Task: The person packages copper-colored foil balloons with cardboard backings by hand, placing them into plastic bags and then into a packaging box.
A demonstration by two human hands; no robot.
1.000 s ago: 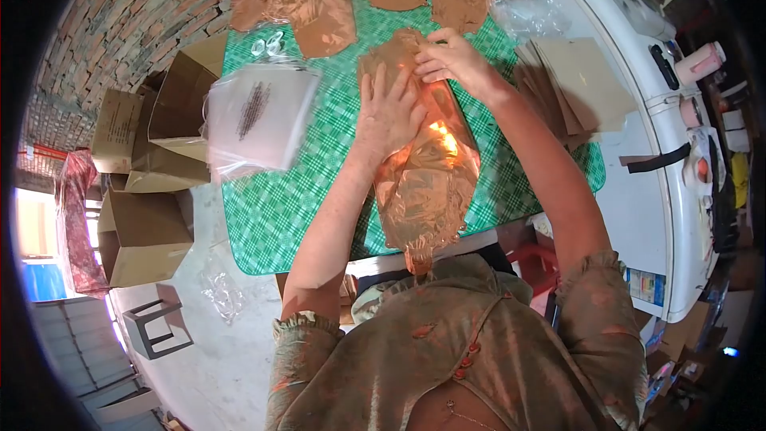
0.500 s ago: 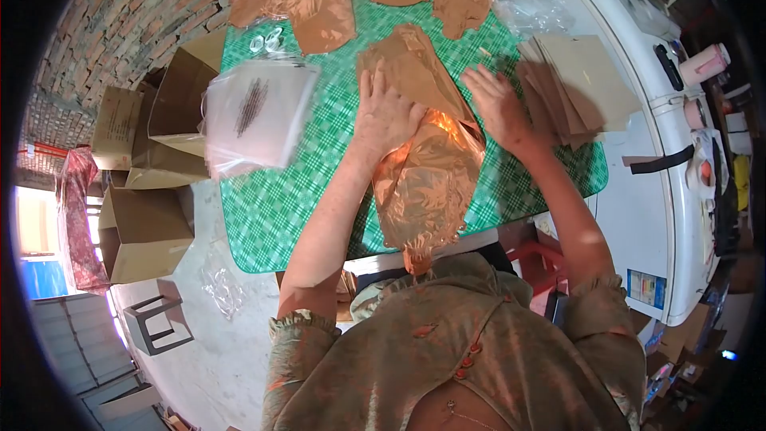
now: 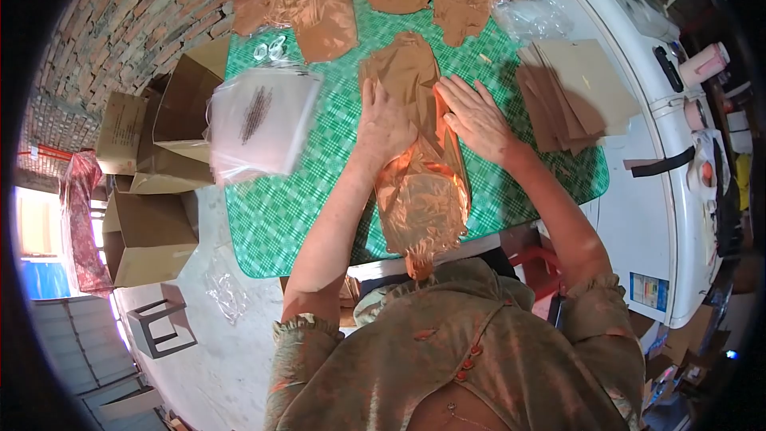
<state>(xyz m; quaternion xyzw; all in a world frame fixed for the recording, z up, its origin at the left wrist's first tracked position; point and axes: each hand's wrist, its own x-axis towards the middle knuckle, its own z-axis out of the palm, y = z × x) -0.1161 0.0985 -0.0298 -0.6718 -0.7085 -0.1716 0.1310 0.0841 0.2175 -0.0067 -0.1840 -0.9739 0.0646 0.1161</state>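
Observation:
A shiny copper-coloured garment point(image 3: 423, 195) lies lengthwise on the green checked tablecloth point(image 3: 275, 231), its narrow lower end hanging near the person's waist. My left hand point(image 3: 385, 122) rests flat on the garment's left side, fingers extended and pointing away from me. On the right side, my right hand point(image 3: 477, 118) lies with its fingers stretched out, its fingertips touching the garment's edge. Neither hand grasps anything. Part of the fabric beneath my left palm is hidden.
Clear plastic bags point(image 3: 263, 124) are stacked at the left, brown card sheets point(image 3: 578, 92) at the right. More copper garments point(image 3: 323, 8) lie along the far edge. Open cardboard boxes point(image 3: 155, 227) stand left of the table. A white appliance point(image 3: 638, 215) borders the right.
My right hand has moved left onto the garment's edge. The right side of the garment has come inward, so it looks narrower. My left hand stays nearly in place.

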